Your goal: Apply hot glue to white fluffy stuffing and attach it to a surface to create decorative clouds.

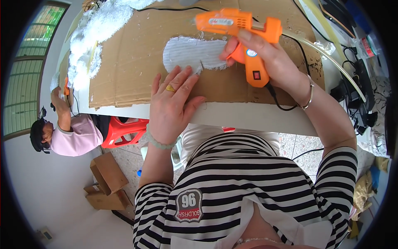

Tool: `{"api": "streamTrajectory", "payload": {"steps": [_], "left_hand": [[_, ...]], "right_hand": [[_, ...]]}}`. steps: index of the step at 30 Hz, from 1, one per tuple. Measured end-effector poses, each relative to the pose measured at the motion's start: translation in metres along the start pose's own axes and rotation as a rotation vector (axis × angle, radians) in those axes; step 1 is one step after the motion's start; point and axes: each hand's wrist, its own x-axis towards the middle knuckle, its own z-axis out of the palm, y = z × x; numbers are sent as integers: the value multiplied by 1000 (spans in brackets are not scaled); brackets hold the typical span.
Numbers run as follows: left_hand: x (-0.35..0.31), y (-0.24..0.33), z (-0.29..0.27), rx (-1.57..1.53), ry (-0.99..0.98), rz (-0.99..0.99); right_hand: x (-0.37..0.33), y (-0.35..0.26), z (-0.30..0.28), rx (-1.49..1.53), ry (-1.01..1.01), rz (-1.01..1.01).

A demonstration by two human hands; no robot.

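Observation:
My right hand (pixel 269 62) grips an orange glue gun (pixel 242 31) by its handle, held above a white ribbed shoe-sole-shaped piece (pixel 190 54). The gun's nozzle points left over the far end of that piece. A pale glue stick (pixel 331 56) trails from the back of the gun toward the right. My left hand (pixel 172 103) lies flat, fingers spread, on the brown cardboard sheet (pixel 132 54), its fingertips touching the near edge of the white piece. It holds nothing.
White fluffy material (pixel 95 33) is piled at the cardboard's far left. Another person in a pink top (pixel 78 135) works at the left beside a red plastic stool (pixel 124 130). Cardboard boxes (pixel 107 174) sit on the floor. Black cables and devices (pixel 356 83) lie at the right.

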Motion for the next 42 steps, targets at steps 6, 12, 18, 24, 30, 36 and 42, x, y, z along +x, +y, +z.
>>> {"api": "streamTrajectory", "payload": {"steps": [6,12,18,24,30,36,42], "left_hand": [[1,-2,4,21,36,1],[0,-1,4,30,56,-5],[-1,-1,3,52,30,-24],[-1,-2,4,41,70,-4],[0,-2,2,42,63,-12],[3,-3,0,53,12,-18],[8,-5,0,47,9,-10]], "right_hand": [[-3,-2,9,-41,-25,58],[-4,1,2,-73,-54,42],[-3,1,1,-46,-71,70],[-3,3,1,-52,-89,52],[-3,3,-1,-36,-106,37],[-4,1,-1,-47,-98,83],[-5,0,-2,-26,-83,100]]}}
